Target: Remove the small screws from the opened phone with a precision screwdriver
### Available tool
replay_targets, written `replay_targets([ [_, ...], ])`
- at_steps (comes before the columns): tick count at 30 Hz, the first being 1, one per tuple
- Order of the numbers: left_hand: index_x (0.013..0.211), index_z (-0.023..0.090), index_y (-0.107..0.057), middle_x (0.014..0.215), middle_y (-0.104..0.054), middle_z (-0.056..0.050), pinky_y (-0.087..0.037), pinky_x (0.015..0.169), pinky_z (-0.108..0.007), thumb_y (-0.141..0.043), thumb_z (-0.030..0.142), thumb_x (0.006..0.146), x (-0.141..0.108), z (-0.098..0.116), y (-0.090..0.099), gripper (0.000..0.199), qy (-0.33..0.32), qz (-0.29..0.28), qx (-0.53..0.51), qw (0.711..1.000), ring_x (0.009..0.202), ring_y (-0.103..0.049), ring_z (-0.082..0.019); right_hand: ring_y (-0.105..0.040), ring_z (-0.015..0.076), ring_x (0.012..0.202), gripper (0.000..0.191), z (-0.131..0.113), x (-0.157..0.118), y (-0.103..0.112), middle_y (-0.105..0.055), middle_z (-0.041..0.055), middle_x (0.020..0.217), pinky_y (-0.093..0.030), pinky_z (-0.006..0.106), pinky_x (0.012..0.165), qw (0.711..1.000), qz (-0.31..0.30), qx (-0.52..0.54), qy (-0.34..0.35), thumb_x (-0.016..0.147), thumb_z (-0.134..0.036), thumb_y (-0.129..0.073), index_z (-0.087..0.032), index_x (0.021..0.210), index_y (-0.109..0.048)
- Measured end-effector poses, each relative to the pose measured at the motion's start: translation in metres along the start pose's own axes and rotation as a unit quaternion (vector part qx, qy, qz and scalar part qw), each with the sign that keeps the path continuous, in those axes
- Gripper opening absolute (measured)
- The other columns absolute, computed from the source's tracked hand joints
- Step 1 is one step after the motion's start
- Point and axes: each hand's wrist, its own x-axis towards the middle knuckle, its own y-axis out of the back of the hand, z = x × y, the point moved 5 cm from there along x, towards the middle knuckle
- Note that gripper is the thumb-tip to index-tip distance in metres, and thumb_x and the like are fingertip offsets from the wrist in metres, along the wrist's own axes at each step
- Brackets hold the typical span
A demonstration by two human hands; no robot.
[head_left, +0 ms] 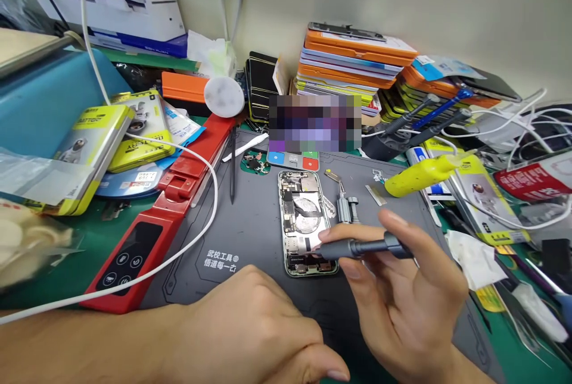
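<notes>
An opened smartphone (pixel 308 215) lies on the grey work mat (pixel 196 217), its circuit board, round charging coil and lower parts exposed. My right hand (pixel 404 289) grips a dark screwdriver (pixel 357 247) between thumb and fingers, index finger stretched along it. The screwdriver lies nearly level, and its tip is over the lower part of the phone; I cannot tell whether it touches. In the foreground, my left hand (pixel 263 330) is curled with its back up and thumb pointing right. Its palm is hidden, so anything inside cannot be seen.
Left of the phone lies a red device (pixel 127 259) with a button panel, a white cable (pixel 213 193) looping across it. Small metal tool parts (pixel 345 208) and a yellow bottle (pixel 415 177) lie right. Orange boxes (pixel 348 44) are stacked behind; tweezers (pixel 518 312) lie far right.
</notes>
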Motion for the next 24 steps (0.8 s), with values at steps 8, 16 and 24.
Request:
replay_targets([
  [8,0.086,0.016,-0.075,0.067,-0.072,0.000,-0.041,0.055,-0.031,-0.038,0.038,0.118,-0.001,-0.001,-0.001,0.054,0.000,-0.007,0.020,1.000,0.057,-0.062,-0.015,-0.069,0.0208,0.124,0.084,0.007,-0.003,-0.007,-0.066,0.0108,0.134,-0.062,0.043,0.111,0.997,-0.045,-0.037,0.048,0.097,0.009,-0.058,-0.027,0.168,-0.032],
  [16,0.088,0.016,-0.076,0.065,-0.070,-0.001,-0.039,0.052,-0.032,-0.038,0.037,0.118,-0.001,-0.001,0.000,0.053,-0.011,0.003,0.022,1.000,0.054,-0.059,-0.016,-0.068,0.0194,0.127,0.083,0.007,-0.001,-0.007,-0.063,0.0110,0.144,-0.062,0.037,0.109,0.996,-0.058,-0.047,0.053,0.099,0.007,-0.059,-0.028,0.168,-0.032],
  [24,0.085,0.017,-0.073,0.064,-0.069,0.000,-0.039,0.052,-0.031,-0.041,0.034,0.117,-0.001,-0.001,-0.001,0.048,-0.005,-0.001,0.017,1.000,0.053,-0.059,-0.015,-0.066,0.0132,0.125,0.082,-0.004,0.024,-0.006,-0.065,0.0008,0.147,-0.054,0.025,0.111,0.986,-0.104,-0.087,0.097,0.098,0.003,-0.068,-0.029,0.167,-0.037],
])
